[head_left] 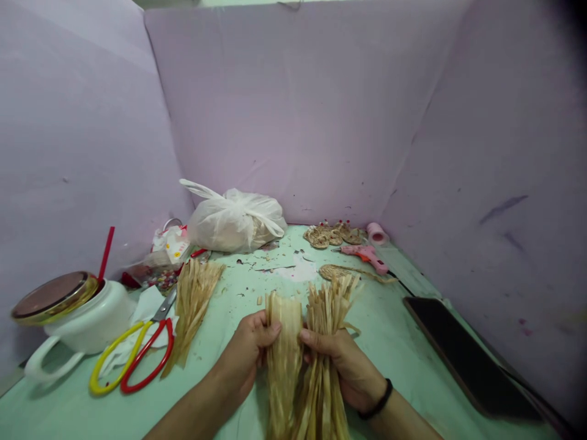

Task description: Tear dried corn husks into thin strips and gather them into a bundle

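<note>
Low in the middle of the view, both hands grip a bundle of dry, pale straw-like strips [298, 354] that stands over the green table [403, 354]. My left hand [247, 354] pinches the wide flat strip on the bundle's left side, thumb on top. On the bundle's right side my right hand [343, 360], with a black band at the wrist, closes around the thinner split strips. The strips' tips fan out above my fingers.
A second heap of strips [192, 305] lies to the left beside scissors with yellow and red handles [137, 354]. A white lidded mug [73, 318] stands far left. A tied plastic bag [233, 220], woven pieces [330, 235], a pink glue gun [367, 255], a pink roll [376, 233] and a dark tablet [463, 354] lie around.
</note>
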{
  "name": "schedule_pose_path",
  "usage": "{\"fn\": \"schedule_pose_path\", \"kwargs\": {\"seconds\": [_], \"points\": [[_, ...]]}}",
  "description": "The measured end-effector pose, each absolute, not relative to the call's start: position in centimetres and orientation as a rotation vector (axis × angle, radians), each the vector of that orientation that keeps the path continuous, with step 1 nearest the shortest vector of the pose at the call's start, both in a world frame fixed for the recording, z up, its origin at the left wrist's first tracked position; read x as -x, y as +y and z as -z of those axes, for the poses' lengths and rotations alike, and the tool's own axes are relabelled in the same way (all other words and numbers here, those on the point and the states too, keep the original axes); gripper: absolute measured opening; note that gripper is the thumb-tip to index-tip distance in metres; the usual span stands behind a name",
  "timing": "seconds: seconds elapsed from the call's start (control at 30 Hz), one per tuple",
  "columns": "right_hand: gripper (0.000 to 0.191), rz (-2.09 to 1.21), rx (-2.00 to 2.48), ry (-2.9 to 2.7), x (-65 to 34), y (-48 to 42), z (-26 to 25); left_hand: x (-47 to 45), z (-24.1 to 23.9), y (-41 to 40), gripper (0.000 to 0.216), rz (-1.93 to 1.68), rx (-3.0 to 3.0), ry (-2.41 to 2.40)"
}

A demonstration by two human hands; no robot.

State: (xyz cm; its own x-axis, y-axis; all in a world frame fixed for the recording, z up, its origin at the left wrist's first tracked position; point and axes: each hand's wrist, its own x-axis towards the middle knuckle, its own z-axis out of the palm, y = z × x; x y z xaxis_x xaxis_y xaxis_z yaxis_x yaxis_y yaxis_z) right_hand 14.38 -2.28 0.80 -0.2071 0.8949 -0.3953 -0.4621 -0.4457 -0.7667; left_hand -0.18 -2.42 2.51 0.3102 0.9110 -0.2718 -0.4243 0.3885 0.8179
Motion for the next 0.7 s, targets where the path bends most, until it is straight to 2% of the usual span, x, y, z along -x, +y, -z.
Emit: {"fn": "schedule_pose_path", "kwargs": {"seconds": [0.3,0.5,0.7], "points": [[0.026,-1.766,1.159,-0.632,-14.47,-2.23,-0.60,0.26,-2.09,-2.22,0.023,-1.051,-0.658,0.927],[0.020,-1.662,1.093,-0.777,-14.10,-2.46,-1.03,-0.55,-1.88,-2.84,0.024,-0.896,-0.658,0.854],[0.023,-1.694,1.170,-0.668,-14.31,-2.25,-1.38,-0.27,-1.76,-2.34,0.024,-0.950,-0.594,0.883]]}}
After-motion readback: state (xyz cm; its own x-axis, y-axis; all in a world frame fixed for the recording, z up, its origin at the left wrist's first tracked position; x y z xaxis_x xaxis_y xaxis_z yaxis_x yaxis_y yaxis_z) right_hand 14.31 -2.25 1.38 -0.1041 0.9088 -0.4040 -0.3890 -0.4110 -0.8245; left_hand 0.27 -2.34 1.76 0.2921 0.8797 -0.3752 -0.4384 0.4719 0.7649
